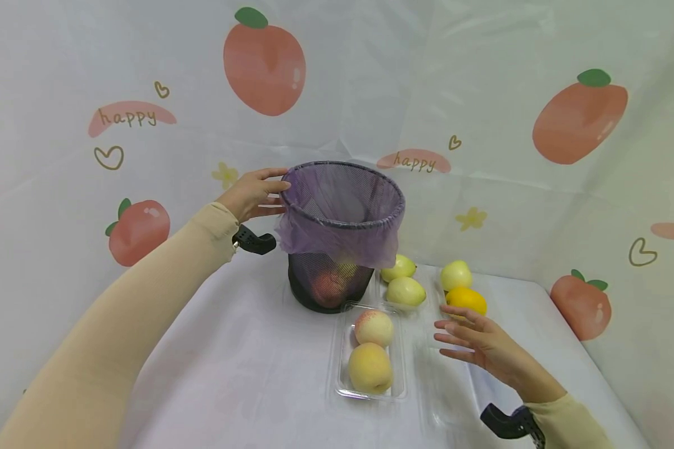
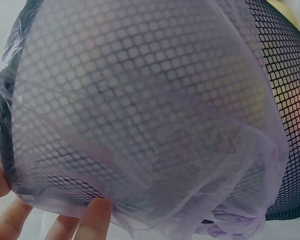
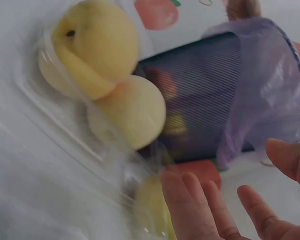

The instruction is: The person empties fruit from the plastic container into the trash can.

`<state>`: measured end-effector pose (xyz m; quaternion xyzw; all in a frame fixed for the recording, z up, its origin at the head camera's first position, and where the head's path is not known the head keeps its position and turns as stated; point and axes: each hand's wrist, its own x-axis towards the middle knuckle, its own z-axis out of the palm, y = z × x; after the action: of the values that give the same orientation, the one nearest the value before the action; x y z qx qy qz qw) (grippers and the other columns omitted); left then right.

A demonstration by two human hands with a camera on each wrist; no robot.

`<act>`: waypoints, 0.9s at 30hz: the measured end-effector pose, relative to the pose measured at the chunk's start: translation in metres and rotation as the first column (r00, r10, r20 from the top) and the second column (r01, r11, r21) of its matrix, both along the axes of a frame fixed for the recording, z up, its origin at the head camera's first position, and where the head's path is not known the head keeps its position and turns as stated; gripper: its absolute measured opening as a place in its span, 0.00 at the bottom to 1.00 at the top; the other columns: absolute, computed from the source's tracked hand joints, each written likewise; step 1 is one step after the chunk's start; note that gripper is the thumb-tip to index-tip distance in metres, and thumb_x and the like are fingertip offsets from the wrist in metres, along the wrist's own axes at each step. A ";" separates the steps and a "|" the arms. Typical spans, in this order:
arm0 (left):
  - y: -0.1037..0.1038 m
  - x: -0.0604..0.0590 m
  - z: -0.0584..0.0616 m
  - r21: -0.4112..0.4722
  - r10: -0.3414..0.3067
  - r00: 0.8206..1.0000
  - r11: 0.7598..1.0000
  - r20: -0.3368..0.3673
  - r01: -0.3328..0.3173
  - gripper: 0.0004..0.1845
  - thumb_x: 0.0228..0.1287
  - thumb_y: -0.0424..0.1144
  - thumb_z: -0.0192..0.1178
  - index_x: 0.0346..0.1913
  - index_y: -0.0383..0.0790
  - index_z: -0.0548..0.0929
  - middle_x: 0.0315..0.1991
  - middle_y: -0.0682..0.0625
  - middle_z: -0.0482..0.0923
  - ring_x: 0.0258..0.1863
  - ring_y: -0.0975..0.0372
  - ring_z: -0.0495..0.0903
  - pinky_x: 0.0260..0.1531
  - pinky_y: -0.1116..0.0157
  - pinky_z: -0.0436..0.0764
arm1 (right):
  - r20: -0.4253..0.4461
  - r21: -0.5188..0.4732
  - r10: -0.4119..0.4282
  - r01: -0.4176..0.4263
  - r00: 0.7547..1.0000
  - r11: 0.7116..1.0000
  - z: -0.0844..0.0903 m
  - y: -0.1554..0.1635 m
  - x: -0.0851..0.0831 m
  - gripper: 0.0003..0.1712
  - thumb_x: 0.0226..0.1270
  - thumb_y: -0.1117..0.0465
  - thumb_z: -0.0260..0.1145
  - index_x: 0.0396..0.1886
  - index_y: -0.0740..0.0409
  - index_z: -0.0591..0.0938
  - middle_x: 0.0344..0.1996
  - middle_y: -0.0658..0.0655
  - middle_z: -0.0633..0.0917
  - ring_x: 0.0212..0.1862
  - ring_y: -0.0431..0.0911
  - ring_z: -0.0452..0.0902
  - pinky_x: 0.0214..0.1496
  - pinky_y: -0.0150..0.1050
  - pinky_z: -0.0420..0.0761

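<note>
Peach-printed sheeting (image 1: pixel 348 75) hung beyond the left hand (image 1: pixel 256 194) and right hand (image 1: pixel 485 343). Between them stood a mesh bin (image 1: pixel 309 274), reddish fruit (image 1: pixel 329 288) already inside; the left's extended fingers touched its rim (image 1: pixel 345 225), the right hung empty, fingers parted. Outside, beside the right hand, lay a tray (image 1: pixel 341 377) with two peaches (image 1: pixel 370 369); beyond, lemon-like fruit (image 1: pixel 466 302).

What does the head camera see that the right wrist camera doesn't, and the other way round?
Only the head view shows the "happy" lettering and the tan left sleeve. Only the right wrist view shows a dark spot on the yellow peach. Both show the paler peach, clear tray, mesh bin, purple liner, left hand and right hand.
</note>
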<state>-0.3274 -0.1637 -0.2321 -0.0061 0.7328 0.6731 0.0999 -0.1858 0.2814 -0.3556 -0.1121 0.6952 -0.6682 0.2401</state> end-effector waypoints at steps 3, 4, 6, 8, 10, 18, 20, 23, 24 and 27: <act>0.000 0.000 0.000 0.003 0.001 1.000 1.000 0.001 -0.001 0.30 0.74 0.38 0.52 0.75 0.51 0.59 0.68 0.42 0.60 0.61 0.50 0.69 0.63 0.57 0.75 | 0.021 0.064 -0.017 0.016 1.000 0.998 -0.004 -0.013 -0.001 0.29 0.76 0.59 0.55 0.71 0.61 0.60 0.54 0.51 0.77 0.56 0.48 0.79 0.58 0.48 0.81; 0.000 0.000 0.000 0.003 0.001 1.000 1.000 0.002 -0.001 0.30 0.74 0.38 0.52 0.75 0.51 0.59 0.68 0.42 0.60 0.62 0.50 0.69 0.63 0.57 0.75 | 0.031 0.075 -0.019 0.016 0.999 0.997 -0.006 -0.017 -0.001 0.30 0.76 0.58 0.55 0.72 0.62 0.59 0.54 0.52 0.77 0.56 0.49 0.79 0.58 0.49 0.81; 0.000 0.000 0.000 0.005 0.002 1.000 1.000 0.005 -0.002 0.30 0.74 0.38 0.53 0.75 0.51 0.59 0.68 0.42 0.60 0.62 0.50 0.69 0.64 0.57 0.74 | 0.041 0.096 -0.017 0.013 0.999 0.995 -0.009 -0.023 -0.002 0.34 0.75 0.58 0.56 0.73 0.66 0.56 0.56 0.56 0.77 0.56 0.50 0.79 0.58 0.50 0.81; 0.001 -0.001 0.000 0.005 0.001 1.000 1.000 0.005 -0.001 0.30 0.74 0.38 0.53 0.75 0.51 0.59 0.69 0.42 0.60 0.63 0.49 0.68 0.64 0.56 0.74 | 0.049 0.109 -0.012 0.007 0.999 0.994 -0.011 -0.028 -0.003 0.36 0.75 0.57 0.56 0.73 0.68 0.53 0.58 0.61 0.75 0.57 0.51 0.78 0.58 0.51 0.81; 0.001 -0.001 0.000 0.002 -0.002 1.000 1.000 0.003 0.002 0.31 0.74 0.38 0.53 0.76 0.51 0.58 0.69 0.42 0.60 0.64 0.49 0.68 0.64 0.56 0.74 | 0.060 0.113 -0.012 0.005 0.998 0.994 -0.012 -0.032 -0.004 0.38 0.75 0.57 0.57 0.73 0.70 0.52 0.60 0.66 0.73 0.57 0.52 0.78 0.58 0.52 0.80; -0.001 -0.002 -0.001 -0.005 -0.009 1.000 1.000 -0.002 0.009 0.31 0.74 0.39 0.52 0.76 0.52 0.57 0.70 0.41 0.59 0.63 0.49 0.69 0.64 0.55 0.74 | 0.096 0.152 -0.007 -0.008 0.995 0.988 -0.015 -0.049 -0.007 0.41 0.73 0.58 0.59 0.73 0.71 0.48 0.62 0.73 0.67 0.56 0.53 0.77 0.57 0.53 0.81; -0.001 -0.002 0.000 -0.007 -0.013 1.000 1.000 -0.003 0.013 0.31 0.74 0.39 0.52 0.76 0.51 0.57 0.70 0.41 0.59 0.64 0.49 0.68 0.64 0.55 0.74 | 0.107 0.171 -0.022 0.003 0.994 0.985 -0.017 -0.052 -0.008 0.42 0.72 0.58 0.60 0.73 0.71 0.48 0.62 0.75 0.65 0.55 0.53 0.77 0.56 0.52 0.82; -0.001 -0.002 0.000 -0.007 -0.014 1.000 1.000 -0.001 0.014 0.31 0.74 0.39 0.52 0.76 0.51 0.57 0.71 0.40 0.59 0.64 0.49 0.68 0.64 0.55 0.74 | 0.126 0.195 -0.047 0.021 0.991 0.980 -0.019 -0.057 -0.007 0.44 0.71 0.59 0.61 0.74 0.71 0.47 0.64 0.77 0.62 0.55 0.55 0.76 0.55 0.52 0.83; -0.001 -0.002 0.000 -0.003 -0.011 1.000 1.000 0.000 0.011 0.31 0.74 0.38 0.52 0.76 0.51 0.57 0.70 0.41 0.59 0.64 0.48 0.68 0.64 0.55 0.74 | 0.132 0.198 -0.049 0.022 0.990 0.980 -0.020 -0.058 -0.007 0.44 0.71 0.59 0.61 0.74 0.71 0.46 0.64 0.78 0.61 0.56 0.56 0.75 0.55 0.52 0.83; -0.001 -0.001 0.000 -0.002 -0.011 1.000 1.000 0.002 0.011 0.31 0.74 0.38 0.52 0.76 0.51 0.57 0.70 0.41 0.59 0.65 0.48 0.67 0.64 0.55 0.73 | 0.149 0.209 -0.062 0.030 0.987 0.977 -0.022 -0.062 -0.007 0.45 0.70 0.61 0.60 0.74 0.72 0.43 0.63 0.79 0.63 0.55 0.56 0.76 0.54 0.52 0.83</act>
<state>-0.3288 -0.1644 -0.2317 -0.0027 0.7333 0.6718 0.1044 -0.1924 0.2191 -0.3778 -0.0184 0.7426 -0.6044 0.2880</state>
